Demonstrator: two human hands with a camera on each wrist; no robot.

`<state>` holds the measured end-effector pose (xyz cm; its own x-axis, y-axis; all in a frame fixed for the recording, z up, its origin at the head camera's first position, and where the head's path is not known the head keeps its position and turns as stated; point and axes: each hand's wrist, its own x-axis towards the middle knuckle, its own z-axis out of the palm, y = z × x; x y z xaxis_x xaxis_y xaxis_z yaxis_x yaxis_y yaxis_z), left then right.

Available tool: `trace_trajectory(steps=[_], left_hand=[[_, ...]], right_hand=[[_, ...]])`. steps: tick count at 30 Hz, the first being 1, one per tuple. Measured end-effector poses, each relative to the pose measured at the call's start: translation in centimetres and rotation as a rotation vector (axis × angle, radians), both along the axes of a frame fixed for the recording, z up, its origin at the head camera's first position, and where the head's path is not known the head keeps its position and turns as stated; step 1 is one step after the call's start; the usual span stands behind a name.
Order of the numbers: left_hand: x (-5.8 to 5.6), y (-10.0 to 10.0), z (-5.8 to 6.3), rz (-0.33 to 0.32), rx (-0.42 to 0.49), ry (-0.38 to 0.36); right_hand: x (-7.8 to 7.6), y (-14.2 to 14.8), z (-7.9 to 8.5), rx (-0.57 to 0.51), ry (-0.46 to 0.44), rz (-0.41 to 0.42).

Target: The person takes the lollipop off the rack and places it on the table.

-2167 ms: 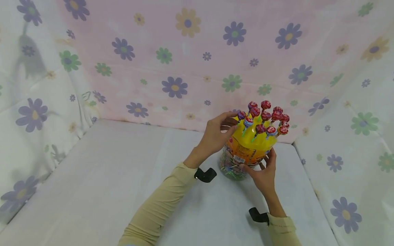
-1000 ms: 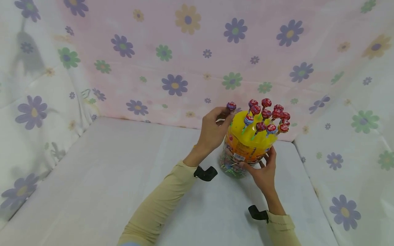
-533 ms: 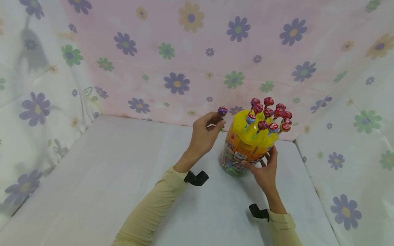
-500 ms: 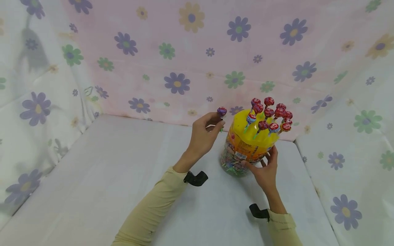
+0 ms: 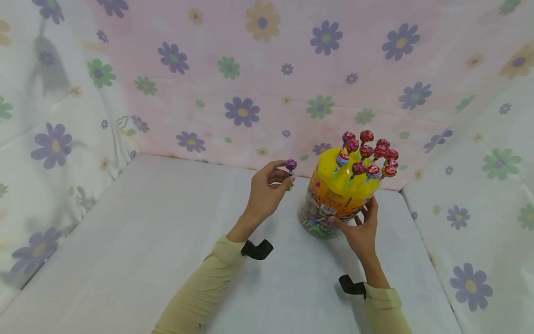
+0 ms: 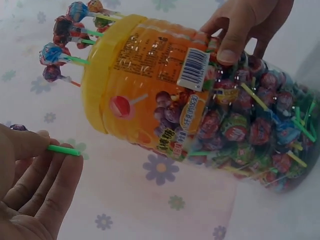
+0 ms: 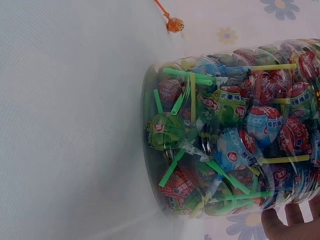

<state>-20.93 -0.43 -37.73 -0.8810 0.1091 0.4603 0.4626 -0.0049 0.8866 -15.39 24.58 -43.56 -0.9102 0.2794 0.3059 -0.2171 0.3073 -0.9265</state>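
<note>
My left hand pinches a purple-wrapped lollipop between thumb and fingers, left of a large clear jar and apart from it. Its green stick sticks out below my thumb in the left wrist view. On the jar's lower right side rests my right hand, gripping it with thumb in front and fingers partly hidden behind. The jar stands on the table, full of wrapped lollipops, with an orange label. Several lollipops stand upright in its yellow lid, mostly at the middle and right.
An orange-wrapped lollipop with an orange stick lies beyond the jar base in the right wrist view. A white cloth covers the table. Flowered curtains close in the back and both sides.
My left hand has pulled the purple lollipop out of the lid's left edge and carried it left and down, away from the jar. My right hand keeps its grip on the jar.
</note>
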Motion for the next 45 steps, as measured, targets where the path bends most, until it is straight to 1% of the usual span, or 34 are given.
trace_trajectory(steps=[6,14,17,20,21,24,27,31,37,41,45], left_hand=[[-0.1,-0.8,-2.0,-0.002,-0.015,-0.083],[-0.4,-2.1,-4.7,0.016,-0.050,-0.140],[-0.5,-2.7,-5.5,0.031,-0.063,-0.185],[-0.6,-3.1,-6.3,0.039,-0.059,-0.203],[-0.6,-3.3,-6.4,0.040,-0.060,-0.223],[-0.6,-3.6,-7.0,0.039,-0.045,-0.235],[-0.7,-3.8,-7.5,0.051,-0.054,-0.242],[-0.9,-4.0,-8.1,0.059,-0.070,-0.245],[-1.2,-4.6,-8.8,0.079,-0.082,-0.292],[-1.4,-4.9,-9.4,0.089,-0.069,-0.323],[-1.7,-5.2,-10.1,0.103,-0.080,-0.331]], right_hand=[[-0.2,0.2,-0.2,-0.009,0.003,0.002],[-0.4,0.4,-0.7,-0.013,0.001,0.003],[-1.0,1.0,-1.9,-0.014,0.009,0.004],[-1.6,1.6,-3.0,-0.016,0.014,0.006],[-1.8,1.8,-3.4,-0.016,0.016,0.008],[-1.8,1.8,-3.5,-0.014,0.013,0.006],[-1.8,1.8,-3.5,-0.013,0.013,0.005],[-1.8,1.9,-3.5,-0.014,0.013,0.001],[-1.7,1.9,-3.4,-0.007,-0.012,-0.011],[-1.7,1.9,-3.3,-0.005,-0.023,-0.015],[-1.7,1.9,-3.3,-0.006,-0.031,-0.014]])
